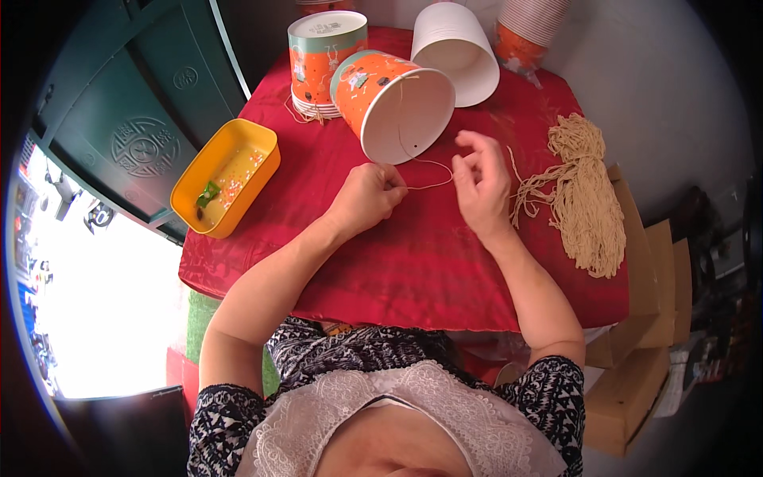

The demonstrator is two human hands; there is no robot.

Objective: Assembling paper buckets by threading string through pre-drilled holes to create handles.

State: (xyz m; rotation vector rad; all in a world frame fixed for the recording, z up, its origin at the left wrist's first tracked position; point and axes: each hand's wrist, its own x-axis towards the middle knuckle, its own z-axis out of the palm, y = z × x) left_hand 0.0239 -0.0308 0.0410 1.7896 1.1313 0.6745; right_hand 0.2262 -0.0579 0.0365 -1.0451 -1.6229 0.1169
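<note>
So the string (429,165) was the fiddly bit here: thin, pale and limp, it looked like it would weigh nothing and flop wherever it wanted, so I'd guess the only sane hold was a fingertip pinch close to the working end. That's what the left hand (367,193) did, fingers pressed together on one end over the red cloth (413,262). The right hand (482,179) had its fingers curled with the tips nipping the other stretch. From there the string looped up into the mouth of the orange paper cup (391,103) lying on its side just beyond the hands. That cup looked light and easy to crush, nothing inside but the string. A stack of cups (324,60) stood behind it, and a white cup (455,52) lay tipped over, looking empty. The yellow tray (226,176) held small scraps and one green bit. A bundle of cut strings (584,199) lay right of the hands.
</note>
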